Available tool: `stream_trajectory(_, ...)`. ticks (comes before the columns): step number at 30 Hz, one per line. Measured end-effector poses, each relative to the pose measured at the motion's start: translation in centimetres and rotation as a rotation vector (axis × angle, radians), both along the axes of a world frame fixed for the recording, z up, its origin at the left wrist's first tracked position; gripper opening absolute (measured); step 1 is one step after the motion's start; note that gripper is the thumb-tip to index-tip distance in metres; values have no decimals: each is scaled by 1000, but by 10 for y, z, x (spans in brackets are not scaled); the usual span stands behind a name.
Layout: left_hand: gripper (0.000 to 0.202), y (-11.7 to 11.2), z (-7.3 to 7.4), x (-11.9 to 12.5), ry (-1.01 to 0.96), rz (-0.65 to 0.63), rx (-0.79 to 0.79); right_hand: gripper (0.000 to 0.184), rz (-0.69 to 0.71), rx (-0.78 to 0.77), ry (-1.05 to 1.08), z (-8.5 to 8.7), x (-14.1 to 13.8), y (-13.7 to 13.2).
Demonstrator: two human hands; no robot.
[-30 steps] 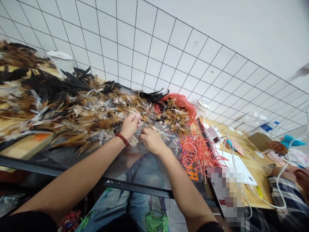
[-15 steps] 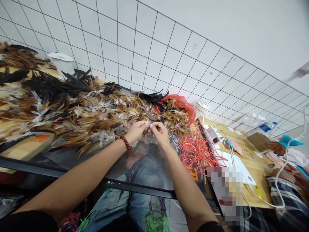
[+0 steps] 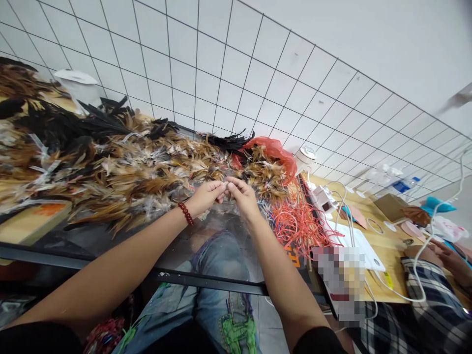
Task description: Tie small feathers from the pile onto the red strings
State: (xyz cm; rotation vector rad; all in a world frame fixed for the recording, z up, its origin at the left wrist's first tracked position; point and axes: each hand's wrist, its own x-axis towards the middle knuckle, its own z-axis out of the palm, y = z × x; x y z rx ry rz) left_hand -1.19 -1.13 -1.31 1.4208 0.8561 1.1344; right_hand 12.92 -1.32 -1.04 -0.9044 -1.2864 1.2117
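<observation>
My left hand [image 3: 207, 196], with a dark red bead bracelet [image 3: 186, 214] at the wrist, pinches thumb against fingers. Fingertip to fingertip with it, my right hand [image 3: 241, 195] is closed in a pinch too. Whatever lies between them is too small to make out. Both hands are over the dark see-through tabletop [image 3: 173, 248], at the near edge of a wide heap of brown and white feathers [image 3: 147, 172]. Right of my right hand lies a tangle of red cords [image 3: 297, 223]. Behind the hands is a crumpled red plastic bag [image 3: 275, 150].
Long black feathers [image 3: 55, 125] lie at the back left, near a white container [image 3: 77, 86]. A black wire grid [image 3: 228, 64] stands along the wall. On the right are a white board [image 3: 365, 250], white cables, a blurred-out device [image 3: 341, 285] and another person's plaid sleeve [image 3: 424, 280].
The view has shifted slightly, so most things sit a little further left. My fingers have changed pose a little, the right ones more stretched; both hands still pinch together.
</observation>
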Motion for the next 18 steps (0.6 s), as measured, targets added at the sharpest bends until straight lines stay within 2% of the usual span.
stream_trajectory(4,33,-3,2,0,-57,-107,-29,27,67,-21,63,2,3,0)
stream_trajectory(9,35,-6,4,3,-149,-151,-84,27,-14,15,38,1,3,0)
stream_trajectory(14,28,-6,3,5,-134,-112,-112,23,-74,110,-26,-2,0,0)
stream_trajectory(18,28,-6,1,5,-222,-146,-243,20,-124,120,-51,-7,-3,-1)
